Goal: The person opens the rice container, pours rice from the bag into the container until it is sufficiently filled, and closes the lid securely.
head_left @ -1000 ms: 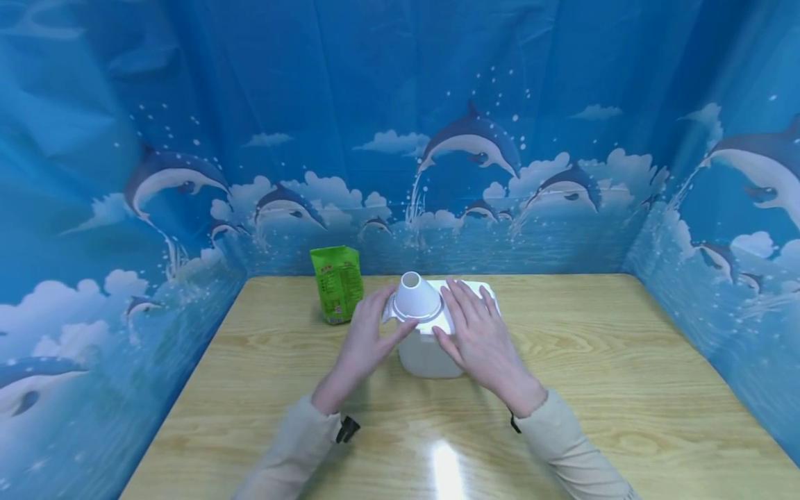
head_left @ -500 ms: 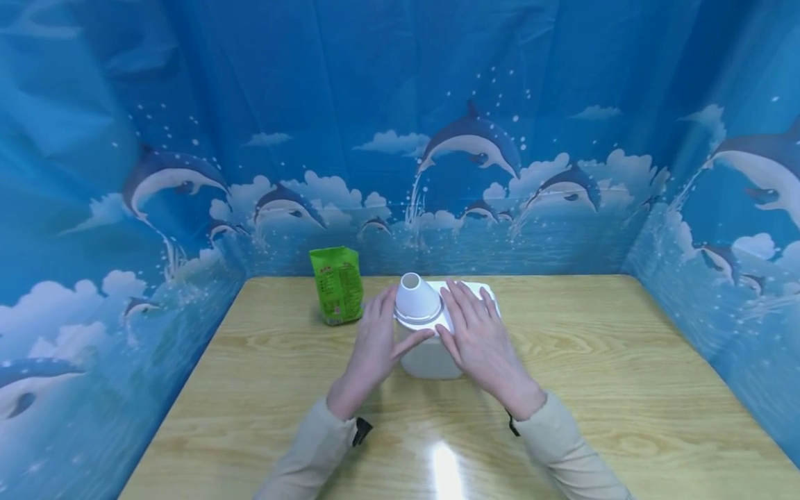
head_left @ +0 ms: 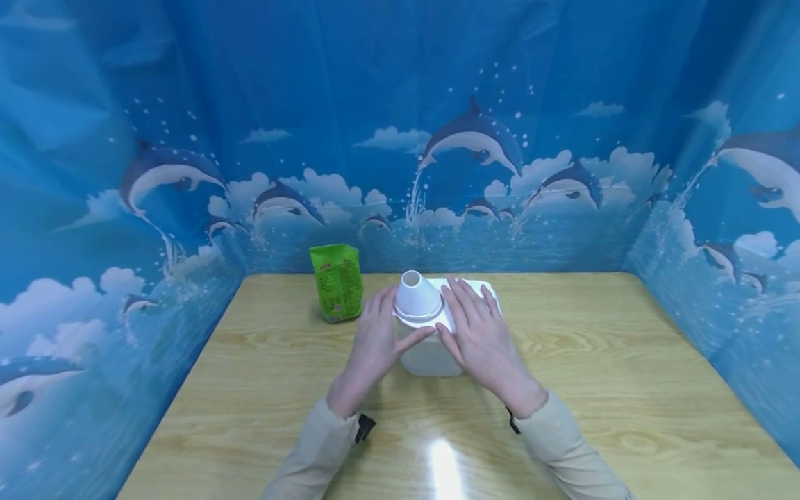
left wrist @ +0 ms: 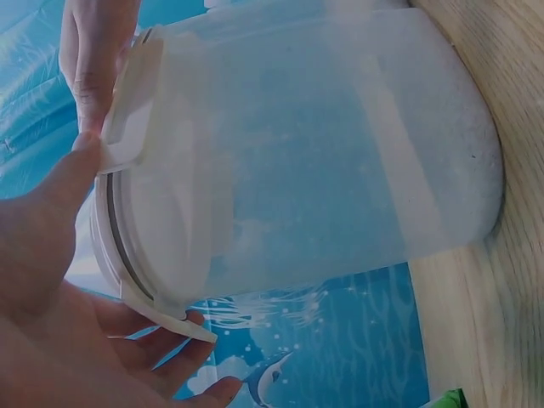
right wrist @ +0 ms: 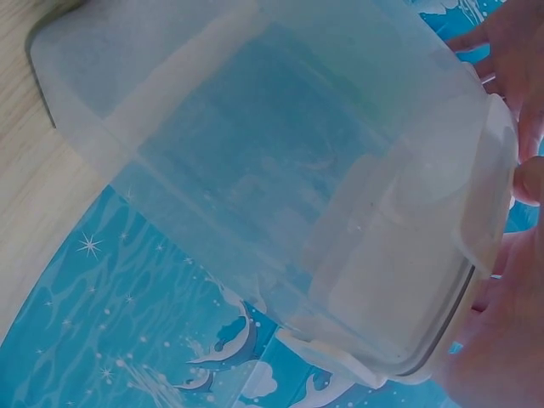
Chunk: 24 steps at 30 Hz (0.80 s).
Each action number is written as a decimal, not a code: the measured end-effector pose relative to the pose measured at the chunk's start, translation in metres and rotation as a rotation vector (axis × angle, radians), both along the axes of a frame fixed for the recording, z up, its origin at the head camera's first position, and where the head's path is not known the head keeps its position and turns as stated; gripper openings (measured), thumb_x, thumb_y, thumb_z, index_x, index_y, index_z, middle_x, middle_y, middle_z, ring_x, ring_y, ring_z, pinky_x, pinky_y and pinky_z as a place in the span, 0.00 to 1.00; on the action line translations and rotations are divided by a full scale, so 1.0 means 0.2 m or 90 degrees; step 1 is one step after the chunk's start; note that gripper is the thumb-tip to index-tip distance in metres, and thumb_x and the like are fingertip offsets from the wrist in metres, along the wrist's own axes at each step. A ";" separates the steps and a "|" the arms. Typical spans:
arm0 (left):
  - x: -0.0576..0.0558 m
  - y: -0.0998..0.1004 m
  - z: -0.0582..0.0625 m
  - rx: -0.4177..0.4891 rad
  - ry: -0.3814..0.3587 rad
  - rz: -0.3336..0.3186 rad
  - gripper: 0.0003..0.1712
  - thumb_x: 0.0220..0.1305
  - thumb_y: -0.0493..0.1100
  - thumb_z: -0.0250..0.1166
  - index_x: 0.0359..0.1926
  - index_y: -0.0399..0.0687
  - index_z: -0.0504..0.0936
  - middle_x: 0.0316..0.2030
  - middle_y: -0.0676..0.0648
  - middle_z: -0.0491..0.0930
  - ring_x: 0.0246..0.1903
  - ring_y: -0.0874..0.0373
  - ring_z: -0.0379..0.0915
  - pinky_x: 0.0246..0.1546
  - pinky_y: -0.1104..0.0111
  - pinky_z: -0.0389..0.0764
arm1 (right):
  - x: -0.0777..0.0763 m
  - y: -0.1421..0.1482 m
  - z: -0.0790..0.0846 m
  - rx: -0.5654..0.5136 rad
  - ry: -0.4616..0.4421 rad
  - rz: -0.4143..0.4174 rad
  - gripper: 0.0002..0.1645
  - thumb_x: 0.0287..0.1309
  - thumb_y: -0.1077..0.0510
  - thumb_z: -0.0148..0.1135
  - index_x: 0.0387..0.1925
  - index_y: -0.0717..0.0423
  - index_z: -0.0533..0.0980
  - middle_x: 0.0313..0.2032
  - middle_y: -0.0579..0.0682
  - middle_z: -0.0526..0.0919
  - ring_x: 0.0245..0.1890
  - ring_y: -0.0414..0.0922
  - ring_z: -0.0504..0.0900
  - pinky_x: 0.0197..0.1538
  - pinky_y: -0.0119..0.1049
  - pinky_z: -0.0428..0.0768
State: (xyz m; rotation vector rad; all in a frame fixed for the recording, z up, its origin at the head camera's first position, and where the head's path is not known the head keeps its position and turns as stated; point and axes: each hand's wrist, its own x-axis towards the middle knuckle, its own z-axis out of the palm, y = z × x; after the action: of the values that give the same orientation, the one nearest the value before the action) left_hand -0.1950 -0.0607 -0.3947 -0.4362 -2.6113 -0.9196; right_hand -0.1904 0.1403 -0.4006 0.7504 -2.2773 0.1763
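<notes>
A translucent plastic storage container (head_left: 431, 357) stands upright on the table under a white lid (left wrist: 104, 246) with a conical spout (head_left: 417, 297). My left hand (head_left: 373, 340) is at the lid's left side, thumb along the front edge and fingers spread against a side latch (left wrist: 170, 323) that sticks out from the wall. Flat over the lid's right half lies my right hand (head_left: 478, 340), fingers straight and pointing away, thumb near the left thumb. A front latch (left wrist: 136, 110) hangs between the two hands. Through the wall, the inside shows no contents.
A green printed packet (head_left: 337, 283) stands upright behind and left of the container. Blue dolphin-print curtains (head_left: 350, 173) enclose the wooden table (head_left: 594, 361) at the back and sides.
My left hand has moved right, closer in against the container; the left latch, which showed sticking out beside the spout, is now covered by it in the head view. The right hand stays put.
</notes>
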 end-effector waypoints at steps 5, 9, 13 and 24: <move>0.00 0.00 0.00 0.006 -0.002 -0.002 0.53 0.54 0.64 0.75 0.71 0.38 0.66 0.67 0.36 0.70 0.67 0.41 0.64 0.68 0.45 0.68 | 0.00 0.00 0.00 0.001 0.002 0.000 0.42 0.79 0.37 0.29 0.67 0.67 0.69 0.67 0.64 0.72 0.67 0.60 0.71 0.70 0.63 0.65; 0.00 0.00 0.00 0.010 -0.003 -0.004 0.53 0.54 0.64 0.75 0.71 0.38 0.66 0.67 0.36 0.70 0.67 0.41 0.65 0.68 0.45 0.68 | 0.00 0.00 0.00 -0.002 -0.005 0.000 0.42 0.79 0.37 0.29 0.68 0.67 0.69 0.68 0.64 0.72 0.67 0.60 0.71 0.71 0.63 0.64; 0.00 0.00 -0.01 0.015 -0.002 -0.003 0.53 0.54 0.64 0.75 0.71 0.38 0.66 0.66 0.37 0.70 0.67 0.41 0.65 0.68 0.44 0.68 | 0.00 0.01 0.00 -0.003 -0.021 0.001 0.42 0.79 0.36 0.29 0.68 0.66 0.69 0.68 0.63 0.71 0.68 0.59 0.70 0.72 0.62 0.63; 0.00 0.00 -0.01 0.021 -0.006 -0.005 0.53 0.54 0.64 0.75 0.71 0.39 0.66 0.67 0.38 0.70 0.67 0.42 0.65 0.67 0.44 0.68 | 0.00 0.04 0.05 -0.024 -0.076 0.034 0.38 0.78 0.37 0.40 0.73 0.59 0.64 0.70 0.62 0.69 0.69 0.59 0.69 0.73 0.62 0.62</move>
State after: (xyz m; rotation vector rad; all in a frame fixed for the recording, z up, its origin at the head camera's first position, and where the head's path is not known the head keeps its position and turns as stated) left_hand -0.1958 -0.0612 -0.3969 -0.4349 -2.6000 -0.9689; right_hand -0.1912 0.1474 -0.3907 0.8007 -2.3608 0.2958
